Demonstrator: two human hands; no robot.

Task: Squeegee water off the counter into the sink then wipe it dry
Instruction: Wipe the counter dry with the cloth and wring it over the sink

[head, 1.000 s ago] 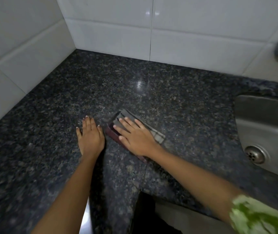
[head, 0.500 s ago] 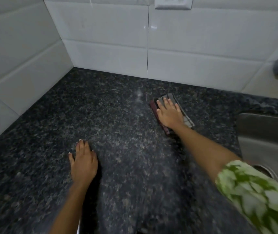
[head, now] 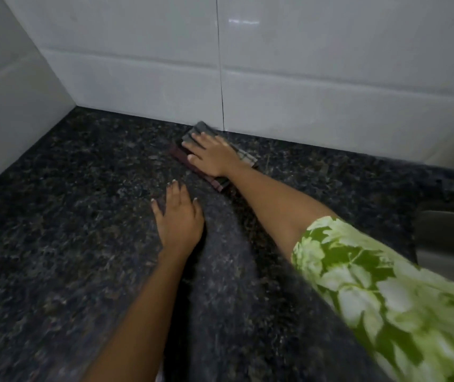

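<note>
She has the folded checked cloth (head: 243, 156) pinned flat under her right hand (head: 211, 156), right at the back of the dark speckled table (head: 63, 216), with its far corner touching the foot of the white tiled wall (head: 143, 86). That grip is no pinch: fingers spread apart and pressed down, palm on top, nothing curled round the cloth. Her left hand (head: 179, 220) lies open and flat on the stone just in front, holding nothing and apparently bracing her.

The cloth looks soft, light and limp; I'd judge it slides easily on the polished stone and would bunch if pushed by one edge, so a flat palm over the middle suits it best.

Only a dim sliver of the sink (head: 449, 238) shows at the right edge; I can't tell what's in it
</note>
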